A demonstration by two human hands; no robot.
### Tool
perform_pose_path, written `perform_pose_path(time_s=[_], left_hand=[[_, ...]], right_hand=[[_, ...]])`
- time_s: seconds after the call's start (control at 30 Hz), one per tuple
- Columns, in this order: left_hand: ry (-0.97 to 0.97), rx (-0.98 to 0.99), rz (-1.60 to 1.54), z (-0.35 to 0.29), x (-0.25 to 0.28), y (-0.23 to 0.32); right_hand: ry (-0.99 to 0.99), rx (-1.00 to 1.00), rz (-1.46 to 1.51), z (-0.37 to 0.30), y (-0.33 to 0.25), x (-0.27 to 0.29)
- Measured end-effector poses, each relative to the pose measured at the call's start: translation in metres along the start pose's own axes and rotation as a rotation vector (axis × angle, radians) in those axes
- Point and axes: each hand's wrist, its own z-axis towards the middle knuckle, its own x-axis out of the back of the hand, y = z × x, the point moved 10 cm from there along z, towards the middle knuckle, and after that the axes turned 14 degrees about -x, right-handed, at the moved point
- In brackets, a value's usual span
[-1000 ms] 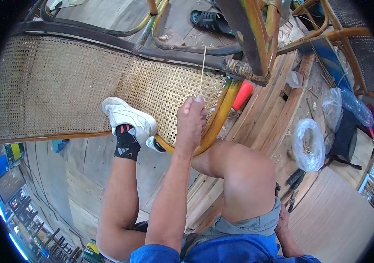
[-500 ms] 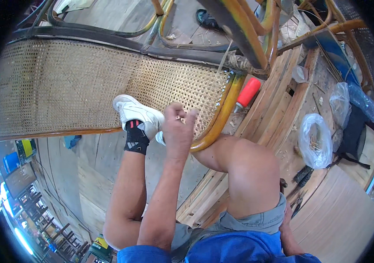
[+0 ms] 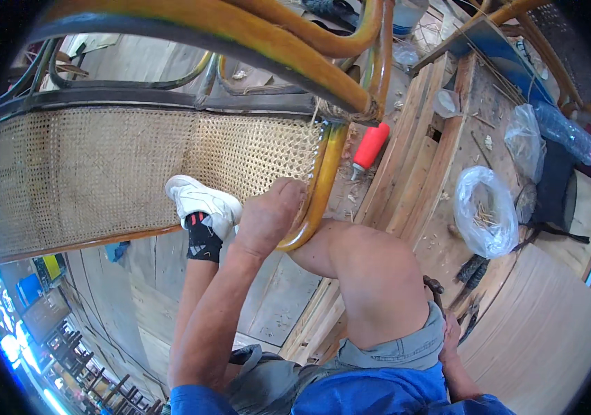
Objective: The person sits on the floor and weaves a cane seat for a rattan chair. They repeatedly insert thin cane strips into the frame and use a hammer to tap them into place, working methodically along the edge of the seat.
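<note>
A woven cane panel (image 3: 254, 149) stretches across a rattan chair frame, with a glossy yellow-brown curved rim (image 3: 324, 187) at its right end. My left hand (image 3: 271, 214) rests at the near corner of the weave, against the inner side of that rim. Its fingers are curled closed, and whatever they hold is hidden. Small white bits line the weave's edge along the rim. Down beside my right thigh is my right hand (image 3: 450, 337), its fingers mostly hidden. My white shoe (image 3: 202, 200) touches the panel.
A red bottle with a nozzle (image 3: 370, 146) lies right of the rim, near wooden planks (image 3: 413, 173). Further right, a clear plastic bag (image 3: 486, 214) holds thin sticks. Dark-handled pliers (image 3: 472, 318) lie by my right hip. A thick rattan bar (image 3: 240, 34) crosses the top.
My left hand has moved from above the weave to its edge at the rim, its fingers now curled over. The view has shifted, bringing more of the upper rattan bars in. My right hand shows a little more.
</note>
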Motion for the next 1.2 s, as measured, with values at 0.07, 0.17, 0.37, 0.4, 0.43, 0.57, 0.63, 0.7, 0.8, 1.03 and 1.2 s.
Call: perform_pose_path(time_s=[0.07,0.17,0.37,0.4,0.43,0.57,0.63,0.7,0.8,1.03,1.2], left_hand=[[-0.089,0.025,0.040,-0.004,-0.009,-0.007],[-0.035,-0.045,0.002,0.000,-0.002,-0.001],[-0.172,-0.111,0.008,0.010,-0.001,0.004],[-0.185,-0.126,0.000,0.012,-0.001,0.005],[-0.198,-0.141,-0.008,0.013,0.000,0.005],[-0.273,-0.161,0.012,0.010,-0.012,-0.002],[-0.291,-0.160,0.004,0.007,-0.014,-0.005],[-0.315,-0.148,0.012,0.007,0.005,-0.001],[-0.247,-0.225,0.029,0.019,0.003,0.010],[-0.331,-0.349,0.083,0.036,-0.007,0.028],[-0.456,-0.280,0.094,0.025,-0.009,0.016]], right_hand=[[0.010,-0.013,-0.017,0.001,-0.002,0.001],[0.021,0.004,-0.052,0.001,0.000,-0.001],[-0.003,-0.001,-0.042,0.002,-0.004,-0.003],[-0.009,-0.007,-0.040,0.002,-0.002,-0.003],[-0.020,-0.023,-0.056,0.001,-0.001,-0.003],[-0.072,-0.028,-0.018,-0.004,0.000,-0.005],[-0.071,-0.010,-0.007,-0.009,-0.004,0.004],[-0.079,0.027,-0.042,-0.007,-0.023,0.012],[0.067,0.072,-0.145,-0.014,-0.036,0.041],[0.440,-0.175,0.248,0.047,-0.034,0.098],[0.469,-0.295,0.054,0.079,-0.072,0.090]])
